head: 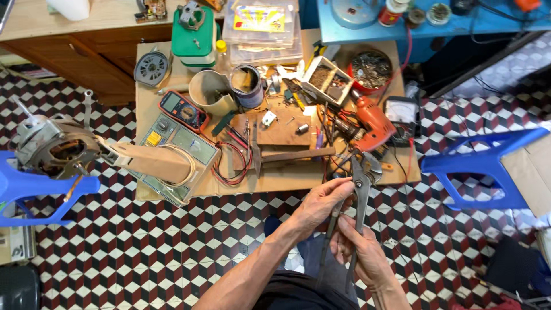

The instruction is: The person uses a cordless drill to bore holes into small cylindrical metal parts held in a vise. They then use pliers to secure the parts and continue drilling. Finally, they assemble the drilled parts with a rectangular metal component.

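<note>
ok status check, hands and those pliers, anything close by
Left hand pinching near pliers joint; right hand gripping the handles. Jaws slightly apart, over table edge. Orange drill and hammer close ahead.

— Floor condition?
— Tiled floor (172, 252) in a red, black and white cube pattern, evenly lit.
— Furniture?
— Low wooden worktable (264, 185) just ahead of the hands; brown cabinet (86, 54) far left; blue stool (488, 166) to the right.

Dull grey metal pliers (360, 182), matt wooden board (172, 189), glossy plastic stool (485, 166)
</note>
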